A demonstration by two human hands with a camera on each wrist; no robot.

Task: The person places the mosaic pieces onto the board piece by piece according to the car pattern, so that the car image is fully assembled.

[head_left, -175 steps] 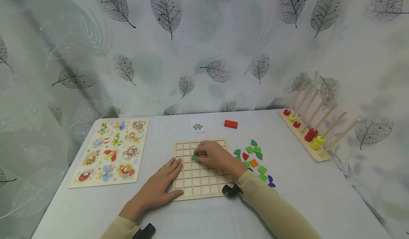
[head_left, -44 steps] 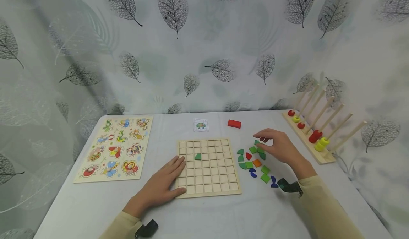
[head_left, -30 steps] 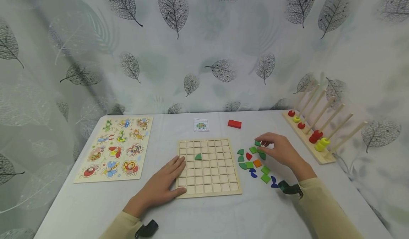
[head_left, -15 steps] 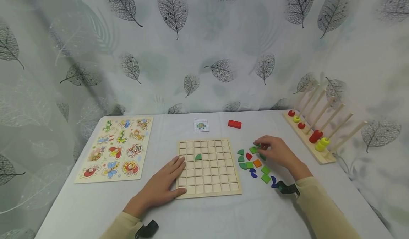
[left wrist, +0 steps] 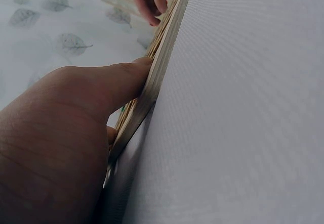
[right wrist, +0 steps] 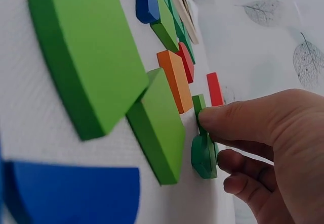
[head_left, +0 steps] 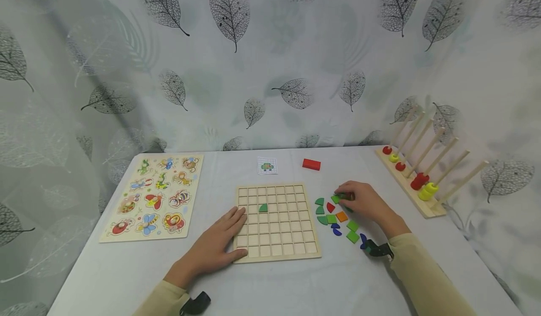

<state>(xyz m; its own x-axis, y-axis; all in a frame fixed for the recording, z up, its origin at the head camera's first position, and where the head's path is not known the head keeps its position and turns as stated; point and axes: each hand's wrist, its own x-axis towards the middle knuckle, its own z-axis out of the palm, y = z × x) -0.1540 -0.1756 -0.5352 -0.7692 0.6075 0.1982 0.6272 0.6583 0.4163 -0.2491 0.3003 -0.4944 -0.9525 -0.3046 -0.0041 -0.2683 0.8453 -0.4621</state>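
Observation:
In the head view, my left hand (head_left: 213, 244) rests at the left edge of a wooden grid board (head_left: 276, 258), fingers extended over its border. The left wrist view shows the thumb (left wrist: 124, 80) against the board's edge. One dark green quarter-circle piece (head_left: 263, 208) lies in a board cell. My right hand (head_left: 367, 204) is among loose pieces right of the board, its thumb and fingertips pinching a dark green quarter-circle piece, mostly hidden. Beneath the thumb in the right wrist view are a light green square (right wrist: 198, 101) and another dark green piece (right wrist: 204, 158).
Loose green, red, orange (head_left: 341, 216) and blue (head_left: 336, 232) pieces lie beside the board. Behind it are a turtle pattern card (head_left: 267, 166) and a red block (head_left: 311, 164). An insect puzzle board (head_left: 145, 236) lies left; a peg rack with rings (head_left: 433, 207) stands right.
My right hand has moved from the board, leaving a green quarter-circle in a cell, to the loose pieces. Its fingers have closed at the farthest dark green one. The left hand stays put.

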